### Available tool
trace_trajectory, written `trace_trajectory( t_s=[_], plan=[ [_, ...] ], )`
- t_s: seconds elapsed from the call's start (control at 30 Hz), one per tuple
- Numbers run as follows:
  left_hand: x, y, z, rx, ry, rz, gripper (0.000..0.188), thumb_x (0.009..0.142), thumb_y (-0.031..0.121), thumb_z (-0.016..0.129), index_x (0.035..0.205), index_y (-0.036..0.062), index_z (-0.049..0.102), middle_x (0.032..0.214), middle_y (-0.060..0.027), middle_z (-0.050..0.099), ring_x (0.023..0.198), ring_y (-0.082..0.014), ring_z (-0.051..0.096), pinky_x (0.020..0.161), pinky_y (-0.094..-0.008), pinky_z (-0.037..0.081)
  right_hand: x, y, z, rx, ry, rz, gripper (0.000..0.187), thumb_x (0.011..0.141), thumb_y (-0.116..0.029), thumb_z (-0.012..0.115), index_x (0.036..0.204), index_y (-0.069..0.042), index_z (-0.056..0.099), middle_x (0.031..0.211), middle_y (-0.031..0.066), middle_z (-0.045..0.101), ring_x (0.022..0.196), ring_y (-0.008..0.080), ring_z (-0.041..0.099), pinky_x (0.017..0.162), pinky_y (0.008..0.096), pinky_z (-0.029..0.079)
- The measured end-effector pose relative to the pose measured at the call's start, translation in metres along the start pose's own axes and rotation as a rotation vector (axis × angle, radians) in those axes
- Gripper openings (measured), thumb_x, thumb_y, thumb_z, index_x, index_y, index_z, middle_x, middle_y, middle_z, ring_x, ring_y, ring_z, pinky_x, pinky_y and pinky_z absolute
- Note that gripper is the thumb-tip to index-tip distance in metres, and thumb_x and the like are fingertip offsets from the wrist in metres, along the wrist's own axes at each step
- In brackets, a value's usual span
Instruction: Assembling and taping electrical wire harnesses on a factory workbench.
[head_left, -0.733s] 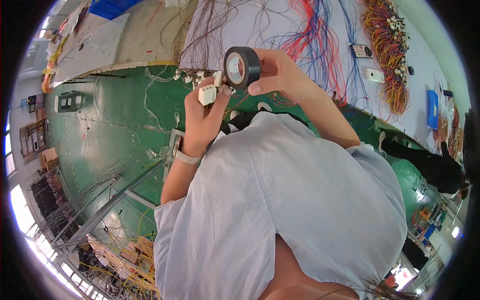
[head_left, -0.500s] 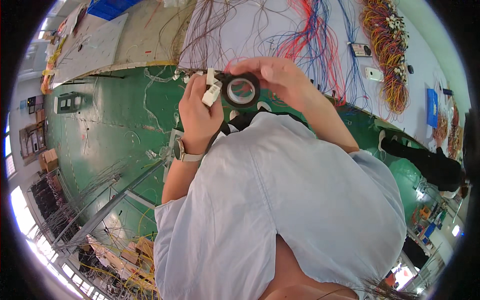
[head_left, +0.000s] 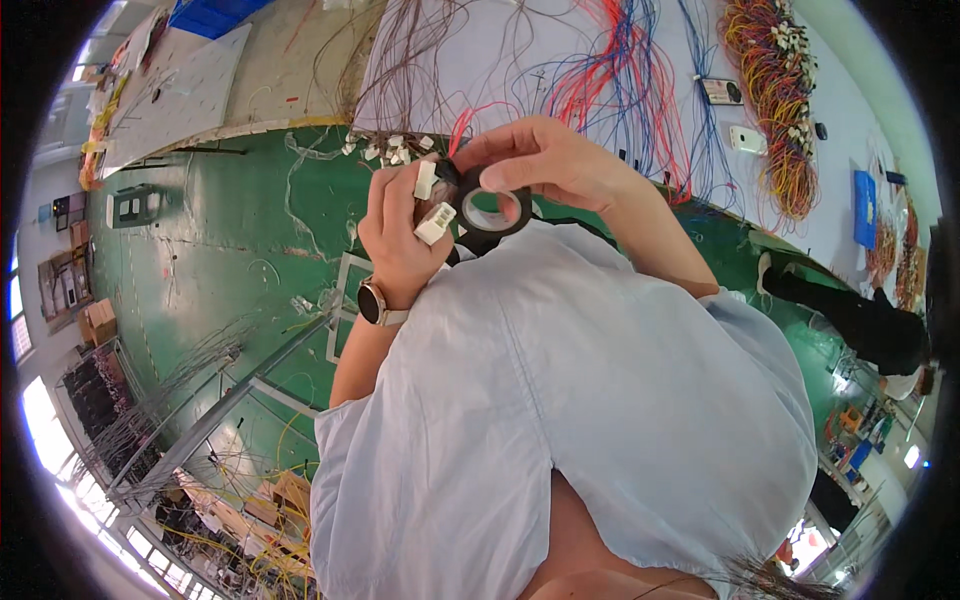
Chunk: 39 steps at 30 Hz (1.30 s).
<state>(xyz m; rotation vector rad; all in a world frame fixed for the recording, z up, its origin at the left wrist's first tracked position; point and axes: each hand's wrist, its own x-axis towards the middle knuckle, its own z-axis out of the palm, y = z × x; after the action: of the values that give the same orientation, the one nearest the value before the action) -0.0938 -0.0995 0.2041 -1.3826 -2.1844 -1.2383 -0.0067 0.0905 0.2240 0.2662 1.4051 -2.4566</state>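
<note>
My left hand (head_left: 392, 238) is closed around wired white plastic connectors. One connector (head_left: 425, 181) pokes out at the fingertips and another connector (head_left: 435, 224) lies lower, by the thumb. Black tape shows beside the upper connector; the wires inside the grip are mostly hidden. Fingers and thumb of my right hand (head_left: 565, 168) pinch the upper edge of a roll of black tape (head_left: 481, 241). The roll hangs close against the left hand's connectors, its open core turned up towards me.
Ahead is a worktable with red wires (head_left: 610, 60), blue wires (head_left: 655, 95) and brown wires (head_left: 420, 70). White connectors (head_left: 398, 150) hang at its near edge. A bundle of yellow-orange wires (head_left: 765, 110) lies right. A metal frame (head_left: 230, 405) stands left; another person (head_left: 850, 315) is far right.
The tape roll has come down slightly, and the right thumb now presses over its upper edge. My left hand has turned, so its connectors sit farther apart and the watch face shows.
</note>
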Motion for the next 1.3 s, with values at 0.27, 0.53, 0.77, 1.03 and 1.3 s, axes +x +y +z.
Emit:
trace_trajectory(
  t_s=[0.27,0.53,0.77,1.03,1.3],
  plan=[
    [-0.007,0.002,0.002,-0.089,0.022,-0.080,0.039,0.067,-0.004,0.055,0.106,0.0003,0.057,0.087,-0.0134,0.058,0.075,-0.0305,0.056,0.064,-0.0345,0.048,0.005,0.012,0.013,-0.013,-0.020,-0.007,0.020,0.083,-0.013,0.064,0.095,0.003,0.063,0.085,0.0048,0.065,0.057,0.0058,0.052,0.052,0.0189,0.042],
    [-0.006,0.000,0.006,-0.111,0.077,-0.157,0.026,0.076,0.001,0.057,0.102,-0.0014,0.055,0.084,-0.0148,0.057,0.074,-0.0338,0.055,0.066,-0.0368,0.047,0.012,0.010,0.025,-0.081,0.232,-0.136,0.010,0.081,-0.012,0.066,0.080,-0.002,0.064,0.070,0.0024,0.065,0.050,0.0046,0.051,0.042,0.0176,0.036],
    [-0.003,-0.002,0.008,-0.383,0.003,-0.257,0.020,0.089,0.008,0.055,0.104,-0.0049,0.058,0.088,-0.0049,0.056,0.075,-0.0112,0.049,0.065,-0.0245,0.041,0.003,-0.006,0.022,-0.103,0.297,-0.071,0.012,0.080,-0.013,0.065,0.077,-0.001,0.064,0.071,0.0044,0.066,0.052,0.0060,0.055,0.046,0.0185,0.040],
    [-0.004,-0.008,0.002,-0.682,-0.150,-0.404,0.026,0.093,0.012,0.052,0.112,-0.0053,0.056,0.072,0.0023,0.051,0.055,-0.0012,0.036,0.047,-0.0180,0.025,0.007,0.000,0.012,-0.051,0.199,-0.057,0.014,0.079,-0.012,0.065,0.080,0.002,0.065,0.073,0.0062,0.066,0.056,0.0074,0.056,0.049,0.0197,0.043],
    [-0.004,0.001,0.017,-0.800,0.093,-0.644,0.019,0.092,0.010,0.055,0.105,-0.0038,0.057,0.073,0.0028,0.053,0.061,-0.0023,0.044,0.053,-0.0175,0.036,0.015,0.036,0.036,-0.040,0.400,-0.334,0.012,0.084,-0.008,0.063,0.083,0.005,0.063,0.071,0.0039,0.064,0.060,0.0075,0.060,0.051,0.0202,0.046]
  ],
)
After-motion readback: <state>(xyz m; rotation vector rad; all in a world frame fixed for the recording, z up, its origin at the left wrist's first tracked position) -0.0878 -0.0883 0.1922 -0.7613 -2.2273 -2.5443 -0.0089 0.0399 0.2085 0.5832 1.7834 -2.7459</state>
